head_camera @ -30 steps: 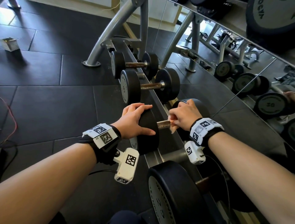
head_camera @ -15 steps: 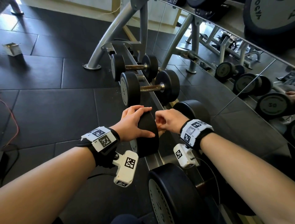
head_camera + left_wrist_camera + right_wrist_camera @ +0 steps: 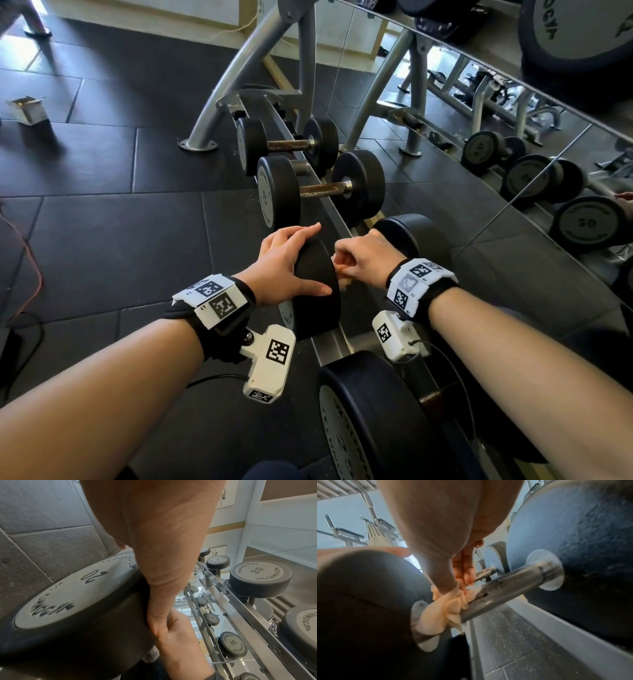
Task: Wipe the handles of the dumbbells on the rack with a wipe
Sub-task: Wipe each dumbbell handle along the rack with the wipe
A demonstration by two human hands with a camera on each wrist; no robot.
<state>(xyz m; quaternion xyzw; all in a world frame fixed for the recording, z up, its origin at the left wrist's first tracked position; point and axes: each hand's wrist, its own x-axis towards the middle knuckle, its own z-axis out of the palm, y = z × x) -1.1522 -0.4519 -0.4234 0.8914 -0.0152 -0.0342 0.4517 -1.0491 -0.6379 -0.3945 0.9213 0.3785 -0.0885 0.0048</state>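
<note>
A black 20 dumbbell [image 3: 317, 291] lies across the rack rail [image 3: 330, 346] in front of me. My left hand [image 3: 291, 263] rests over its near head [image 3: 68, 601], fingers spread on top and thumb on the side. My right hand [image 3: 359, 260] grips a crumpled pale wipe [image 3: 443, 609] around the steel handle [image 3: 505, 586], right against the inner face of the near head. In the head view only a scrap of the wipe [image 3: 342, 272] peeks from under the right hand. The far head [image 3: 411, 236] sits behind my right wrist.
Two smaller dumbbells [image 3: 318, 192] [image 3: 287, 145] lie farther along the rack. A bigger 25 dumbbell [image 3: 370, 418] sits nearest me. A mirror [image 3: 513, 154] runs along the right. A grey machine frame [image 3: 239, 68] stands behind on dark rubber floor tiles [image 3: 102, 240].
My right hand has slid left along the handle with the wipe, from near the far head to right beside the near head. The left hand stays on the near head.
</note>
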